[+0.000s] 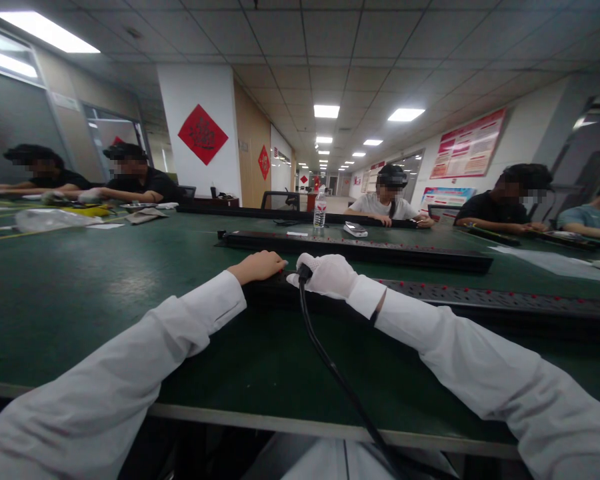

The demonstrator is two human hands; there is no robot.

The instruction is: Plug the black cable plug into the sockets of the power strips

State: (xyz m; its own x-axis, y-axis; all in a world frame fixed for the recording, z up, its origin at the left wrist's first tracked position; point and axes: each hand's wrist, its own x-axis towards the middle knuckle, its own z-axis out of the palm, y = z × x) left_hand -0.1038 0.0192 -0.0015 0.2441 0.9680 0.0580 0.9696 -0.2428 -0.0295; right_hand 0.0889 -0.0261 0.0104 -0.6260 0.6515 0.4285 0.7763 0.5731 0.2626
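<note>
My bare left hand [261, 265] lies over the left end of a long black power strip [445, 295], its fingers bent down onto it. The strip has rows of dark slots and small red dots along its top. In a white glove, my right hand [333, 275] is closed around the thick end of a black power cord [320, 347], right beside my left hand. From there the cord hangs across the table's front edge towards my lap. Whether the cord's end meets the strip is hidden by my fingers.
A second black strip [360, 250] lies farther back on the green table [145, 293]. Behind it stand a water bottle [320, 210] and a small white device [355, 229]. Several people sit around the table. A clear plastic bag [55, 220] lies at left, white sheets [555, 261] at right.
</note>
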